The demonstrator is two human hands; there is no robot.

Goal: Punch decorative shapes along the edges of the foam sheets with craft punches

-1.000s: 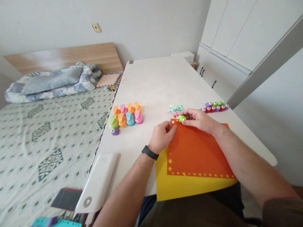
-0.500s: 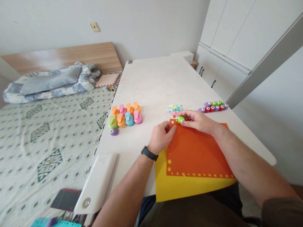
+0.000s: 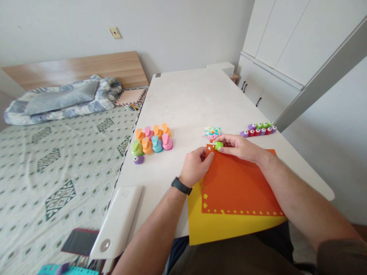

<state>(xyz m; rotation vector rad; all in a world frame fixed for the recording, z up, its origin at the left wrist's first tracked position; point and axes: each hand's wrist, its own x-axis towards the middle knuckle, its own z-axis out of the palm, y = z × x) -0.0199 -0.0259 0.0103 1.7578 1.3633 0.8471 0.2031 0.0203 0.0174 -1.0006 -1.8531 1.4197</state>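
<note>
An orange sheet of paper with small shapes punched along its left and bottom edges lies over a yellow sheet. My left hand pinches the orange sheet near its top left corner, where a heart-shaped hole shows. In my right hand is a small green craft punch, set at the sheet's top edge just right of the punched holes. Just beyond the punch lies a pile of tiny colored paper cutouts.
Several larger lever punches stand in rows at left, with a small purple punch before them. More small punches line the right side. A long white device sits at the table's left edge, beside a bed.
Both hands stay almost where they were. The green punch has tilted or shifted very slightly in my right fingers at the sheet's top edge.
</note>
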